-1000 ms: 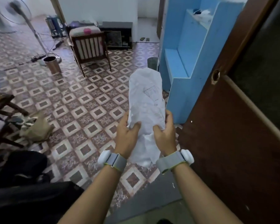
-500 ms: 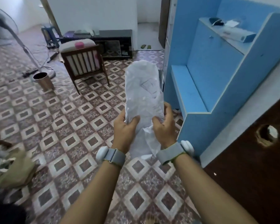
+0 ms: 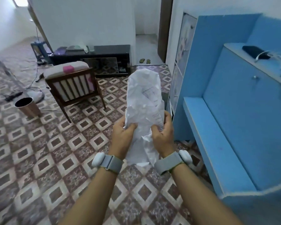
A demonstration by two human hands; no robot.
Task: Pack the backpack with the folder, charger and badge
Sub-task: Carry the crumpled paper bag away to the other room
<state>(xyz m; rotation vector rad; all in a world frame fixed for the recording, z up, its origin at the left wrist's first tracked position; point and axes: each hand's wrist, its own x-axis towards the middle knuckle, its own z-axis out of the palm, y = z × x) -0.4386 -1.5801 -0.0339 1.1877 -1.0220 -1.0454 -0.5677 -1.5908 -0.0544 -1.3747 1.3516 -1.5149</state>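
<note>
- here, both hands are held out in front of the person, above the patterned tile floor (image 3: pixel 39 159).
- the left hand (image 3: pixel 122 135) grips the folder (image 3: pixel 144 98) by its left edge, low down, with the thumb on the near face and the fingers curled behind.
- the right hand (image 3: pixel 163 135) grips the right edge at about the same height, thumb on the front and fingers wrapped round the back.
- the folder is a white, crinkled sleeve with printed sheets faintly showing through. it stands upright between the hands, bowed into a curve. its upper end rises above them and its lower end hangs between the wrists.
- each wrist wears a grey band (image 3: pixel 110 163) with a white pod.
- a blue cabinet (image 3: pixel 234 95) stands just to the right, with a dark object (image 3: pixel 253 50) on top.
- a wooden chair (image 3: pixel 73 85) with a pink thing (image 3: pixel 68 68) on its cushion stands further off on the left. a copper-coloured bin (image 3: pixel 27 107) is left of it, and a low black unit (image 3: pixel 104 52) stands by the far wall.
</note>
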